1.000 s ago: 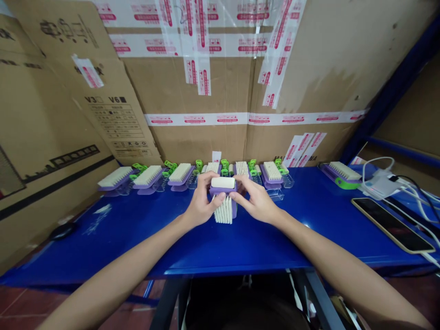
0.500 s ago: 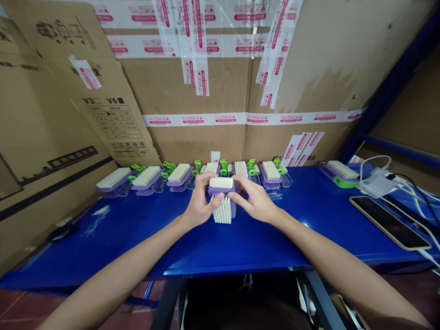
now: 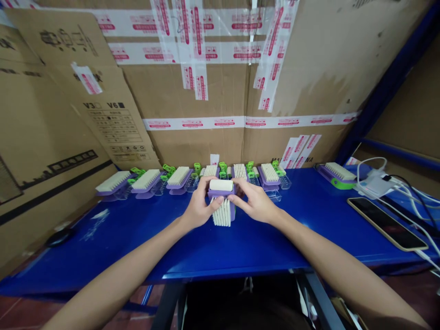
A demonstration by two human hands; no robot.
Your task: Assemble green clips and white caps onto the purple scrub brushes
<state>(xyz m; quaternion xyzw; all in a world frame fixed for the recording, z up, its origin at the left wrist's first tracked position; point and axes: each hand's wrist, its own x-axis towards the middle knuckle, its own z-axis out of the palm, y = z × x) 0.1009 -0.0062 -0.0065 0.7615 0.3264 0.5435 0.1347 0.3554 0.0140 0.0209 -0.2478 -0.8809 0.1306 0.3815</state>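
Centred over the table, a purple scrubbing brush (image 3: 222, 213) with cream ribbed bristles is held between both hands. A smooth cream roller-like pad (image 3: 221, 184) sits at its upper end on a purple part. My left hand (image 3: 198, 204) grips the left side, thumb on the front near the bristles. On the right side, my right hand (image 3: 253, 199) is closed in the same way, its thumb close to the left one. Fingers behind the brush are partly hidden. Similar brushes, such as one at the left (image 3: 146, 179) and one at the right (image 3: 269, 173), lie in a row behind the hands.
Green clips (image 3: 168, 170) and clear plastic pieces (image 3: 285, 182) lie among the brushes on the blue table (image 3: 275, 252). To the right are another brush (image 3: 337, 173), a phone (image 3: 387, 224) and white cables (image 3: 412, 195). A cardboard wall (image 3: 192, 146) closes off the back.
The whole view has shifted slightly. Both hands keep the same hold on the brush, with almost no visible movement.
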